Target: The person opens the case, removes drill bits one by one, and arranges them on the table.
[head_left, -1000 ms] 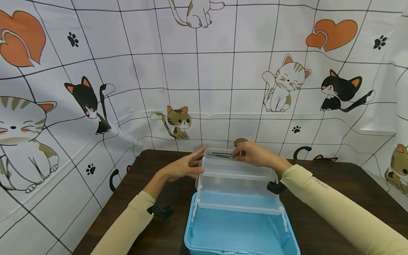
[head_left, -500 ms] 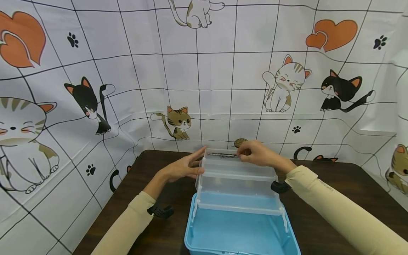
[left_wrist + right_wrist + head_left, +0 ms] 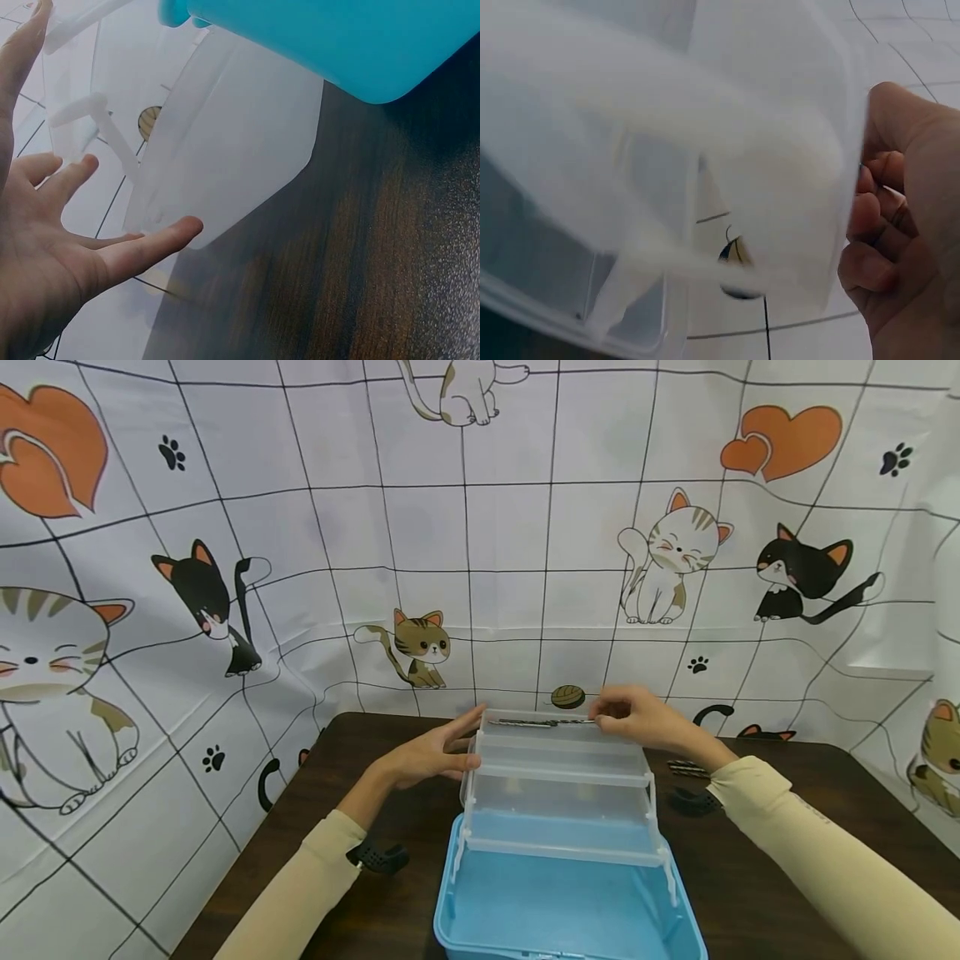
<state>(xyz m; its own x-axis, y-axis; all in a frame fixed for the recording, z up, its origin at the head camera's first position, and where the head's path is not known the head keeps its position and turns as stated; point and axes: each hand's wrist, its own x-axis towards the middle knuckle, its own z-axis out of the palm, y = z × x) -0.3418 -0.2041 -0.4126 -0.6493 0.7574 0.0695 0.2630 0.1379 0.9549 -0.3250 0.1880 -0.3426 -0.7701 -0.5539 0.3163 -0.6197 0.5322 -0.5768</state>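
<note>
- Dk wood table (image 3: 795,827) lay below.
- White sheet (image 3: 510,527) w/ blk grid hung behind, wrinkled.
- Printed on it: orange hearts (image 3: 806,442), cartoon cats (image 3: 682,543), paw prints (image 3: 893,462), yarn ball (image 3: 567,697).
- Blk tail (image 3: 712,710) showed near table's far edge; prob. another cat, mostly hidden.

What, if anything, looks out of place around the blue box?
Nothing looks spilled or damaged. The metal rods, apparently drill bits, lying on the table right of the blue box stand out mildly, since similar ones appear in the top tray.
</note>
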